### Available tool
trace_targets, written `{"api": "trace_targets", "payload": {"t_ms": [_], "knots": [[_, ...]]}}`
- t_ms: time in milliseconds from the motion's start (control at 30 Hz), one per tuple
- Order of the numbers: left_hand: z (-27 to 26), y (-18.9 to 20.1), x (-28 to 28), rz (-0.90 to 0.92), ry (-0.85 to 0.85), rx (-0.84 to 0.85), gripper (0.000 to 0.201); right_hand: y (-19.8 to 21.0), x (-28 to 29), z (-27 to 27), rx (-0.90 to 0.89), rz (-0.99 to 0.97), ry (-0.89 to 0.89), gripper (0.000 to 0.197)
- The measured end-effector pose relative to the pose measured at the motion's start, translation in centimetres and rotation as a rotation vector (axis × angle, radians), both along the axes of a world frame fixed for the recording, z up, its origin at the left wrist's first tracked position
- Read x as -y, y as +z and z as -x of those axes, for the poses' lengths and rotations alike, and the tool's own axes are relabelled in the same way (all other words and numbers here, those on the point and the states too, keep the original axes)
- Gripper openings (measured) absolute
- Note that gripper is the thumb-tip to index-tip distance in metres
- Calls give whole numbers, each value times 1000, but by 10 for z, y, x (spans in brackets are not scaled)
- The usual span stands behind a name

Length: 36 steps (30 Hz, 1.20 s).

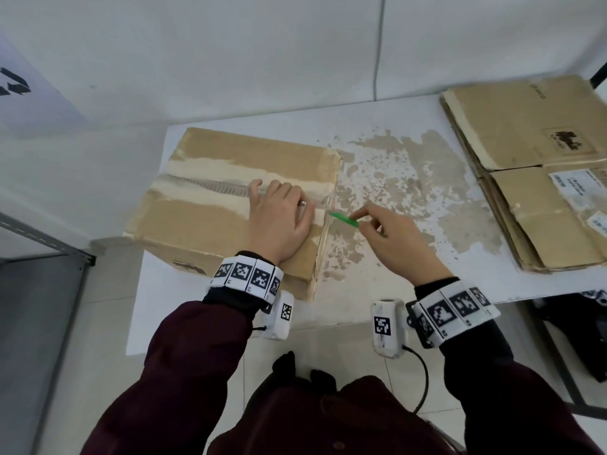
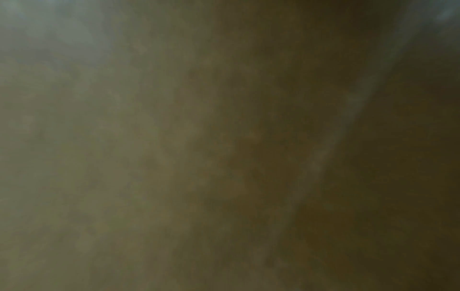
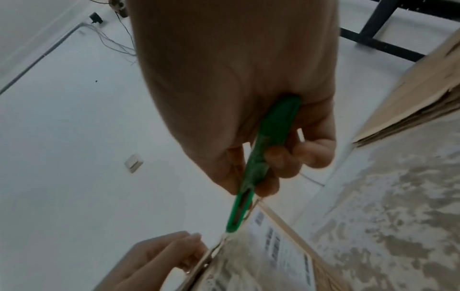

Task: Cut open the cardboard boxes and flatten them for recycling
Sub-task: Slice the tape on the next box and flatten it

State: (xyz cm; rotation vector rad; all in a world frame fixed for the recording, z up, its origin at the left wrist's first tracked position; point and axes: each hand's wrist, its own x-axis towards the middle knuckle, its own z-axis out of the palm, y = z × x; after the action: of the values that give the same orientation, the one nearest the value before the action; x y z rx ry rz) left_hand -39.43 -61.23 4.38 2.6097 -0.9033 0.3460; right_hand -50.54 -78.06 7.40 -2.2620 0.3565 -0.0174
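A closed cardboard box (image 1: 213, 205) with torn tape along its top seam sits on the left part of the white table (image 1: 377, 126). My left hand (image 1: 279, 218) lies flat on the box top near its right edge, fingers straight, pressing down. My right hand (image 1: 391, 238) grips a green box cutter (image 1: 345, 220), also seen as the cutter (image 3: 259, 163) in the right wrist view. Its tip meets the box's upper right edge at the seam. A shipping label (image 3: 281, 254) covers the box's right side. The left wrist view is a dark brown blur.
A stack of flattened cardboard boxes (image 1: 532, 169) lies at the table's right end. The table's middle has worn, peeling brown patches (image 1: 404, 192). A grey metal shelf frame (image 1: 46, 244) stands to the left; the wall is close behind.
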Motion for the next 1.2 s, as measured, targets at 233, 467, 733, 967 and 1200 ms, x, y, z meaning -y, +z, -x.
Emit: {"api": "trace_targets", "payload": {"t_ms": [233,467,733,967,1200], "knots": [[22,-1,-2,109,95,-24,20,2,5,-3,61,163,51,18],[21,-4,-3,170,55,21,24,0,1,-7,143,245,66,21],[19,-7,1,148,60,33,18,3,0,-13,98,237,54,21],[18,-5,2,127,53,-24,35,-1,4,-16,86,199,52,21],[19,-8,-2,181,6,-10,42,-2,-12,-27,121,357,0,20]]}}
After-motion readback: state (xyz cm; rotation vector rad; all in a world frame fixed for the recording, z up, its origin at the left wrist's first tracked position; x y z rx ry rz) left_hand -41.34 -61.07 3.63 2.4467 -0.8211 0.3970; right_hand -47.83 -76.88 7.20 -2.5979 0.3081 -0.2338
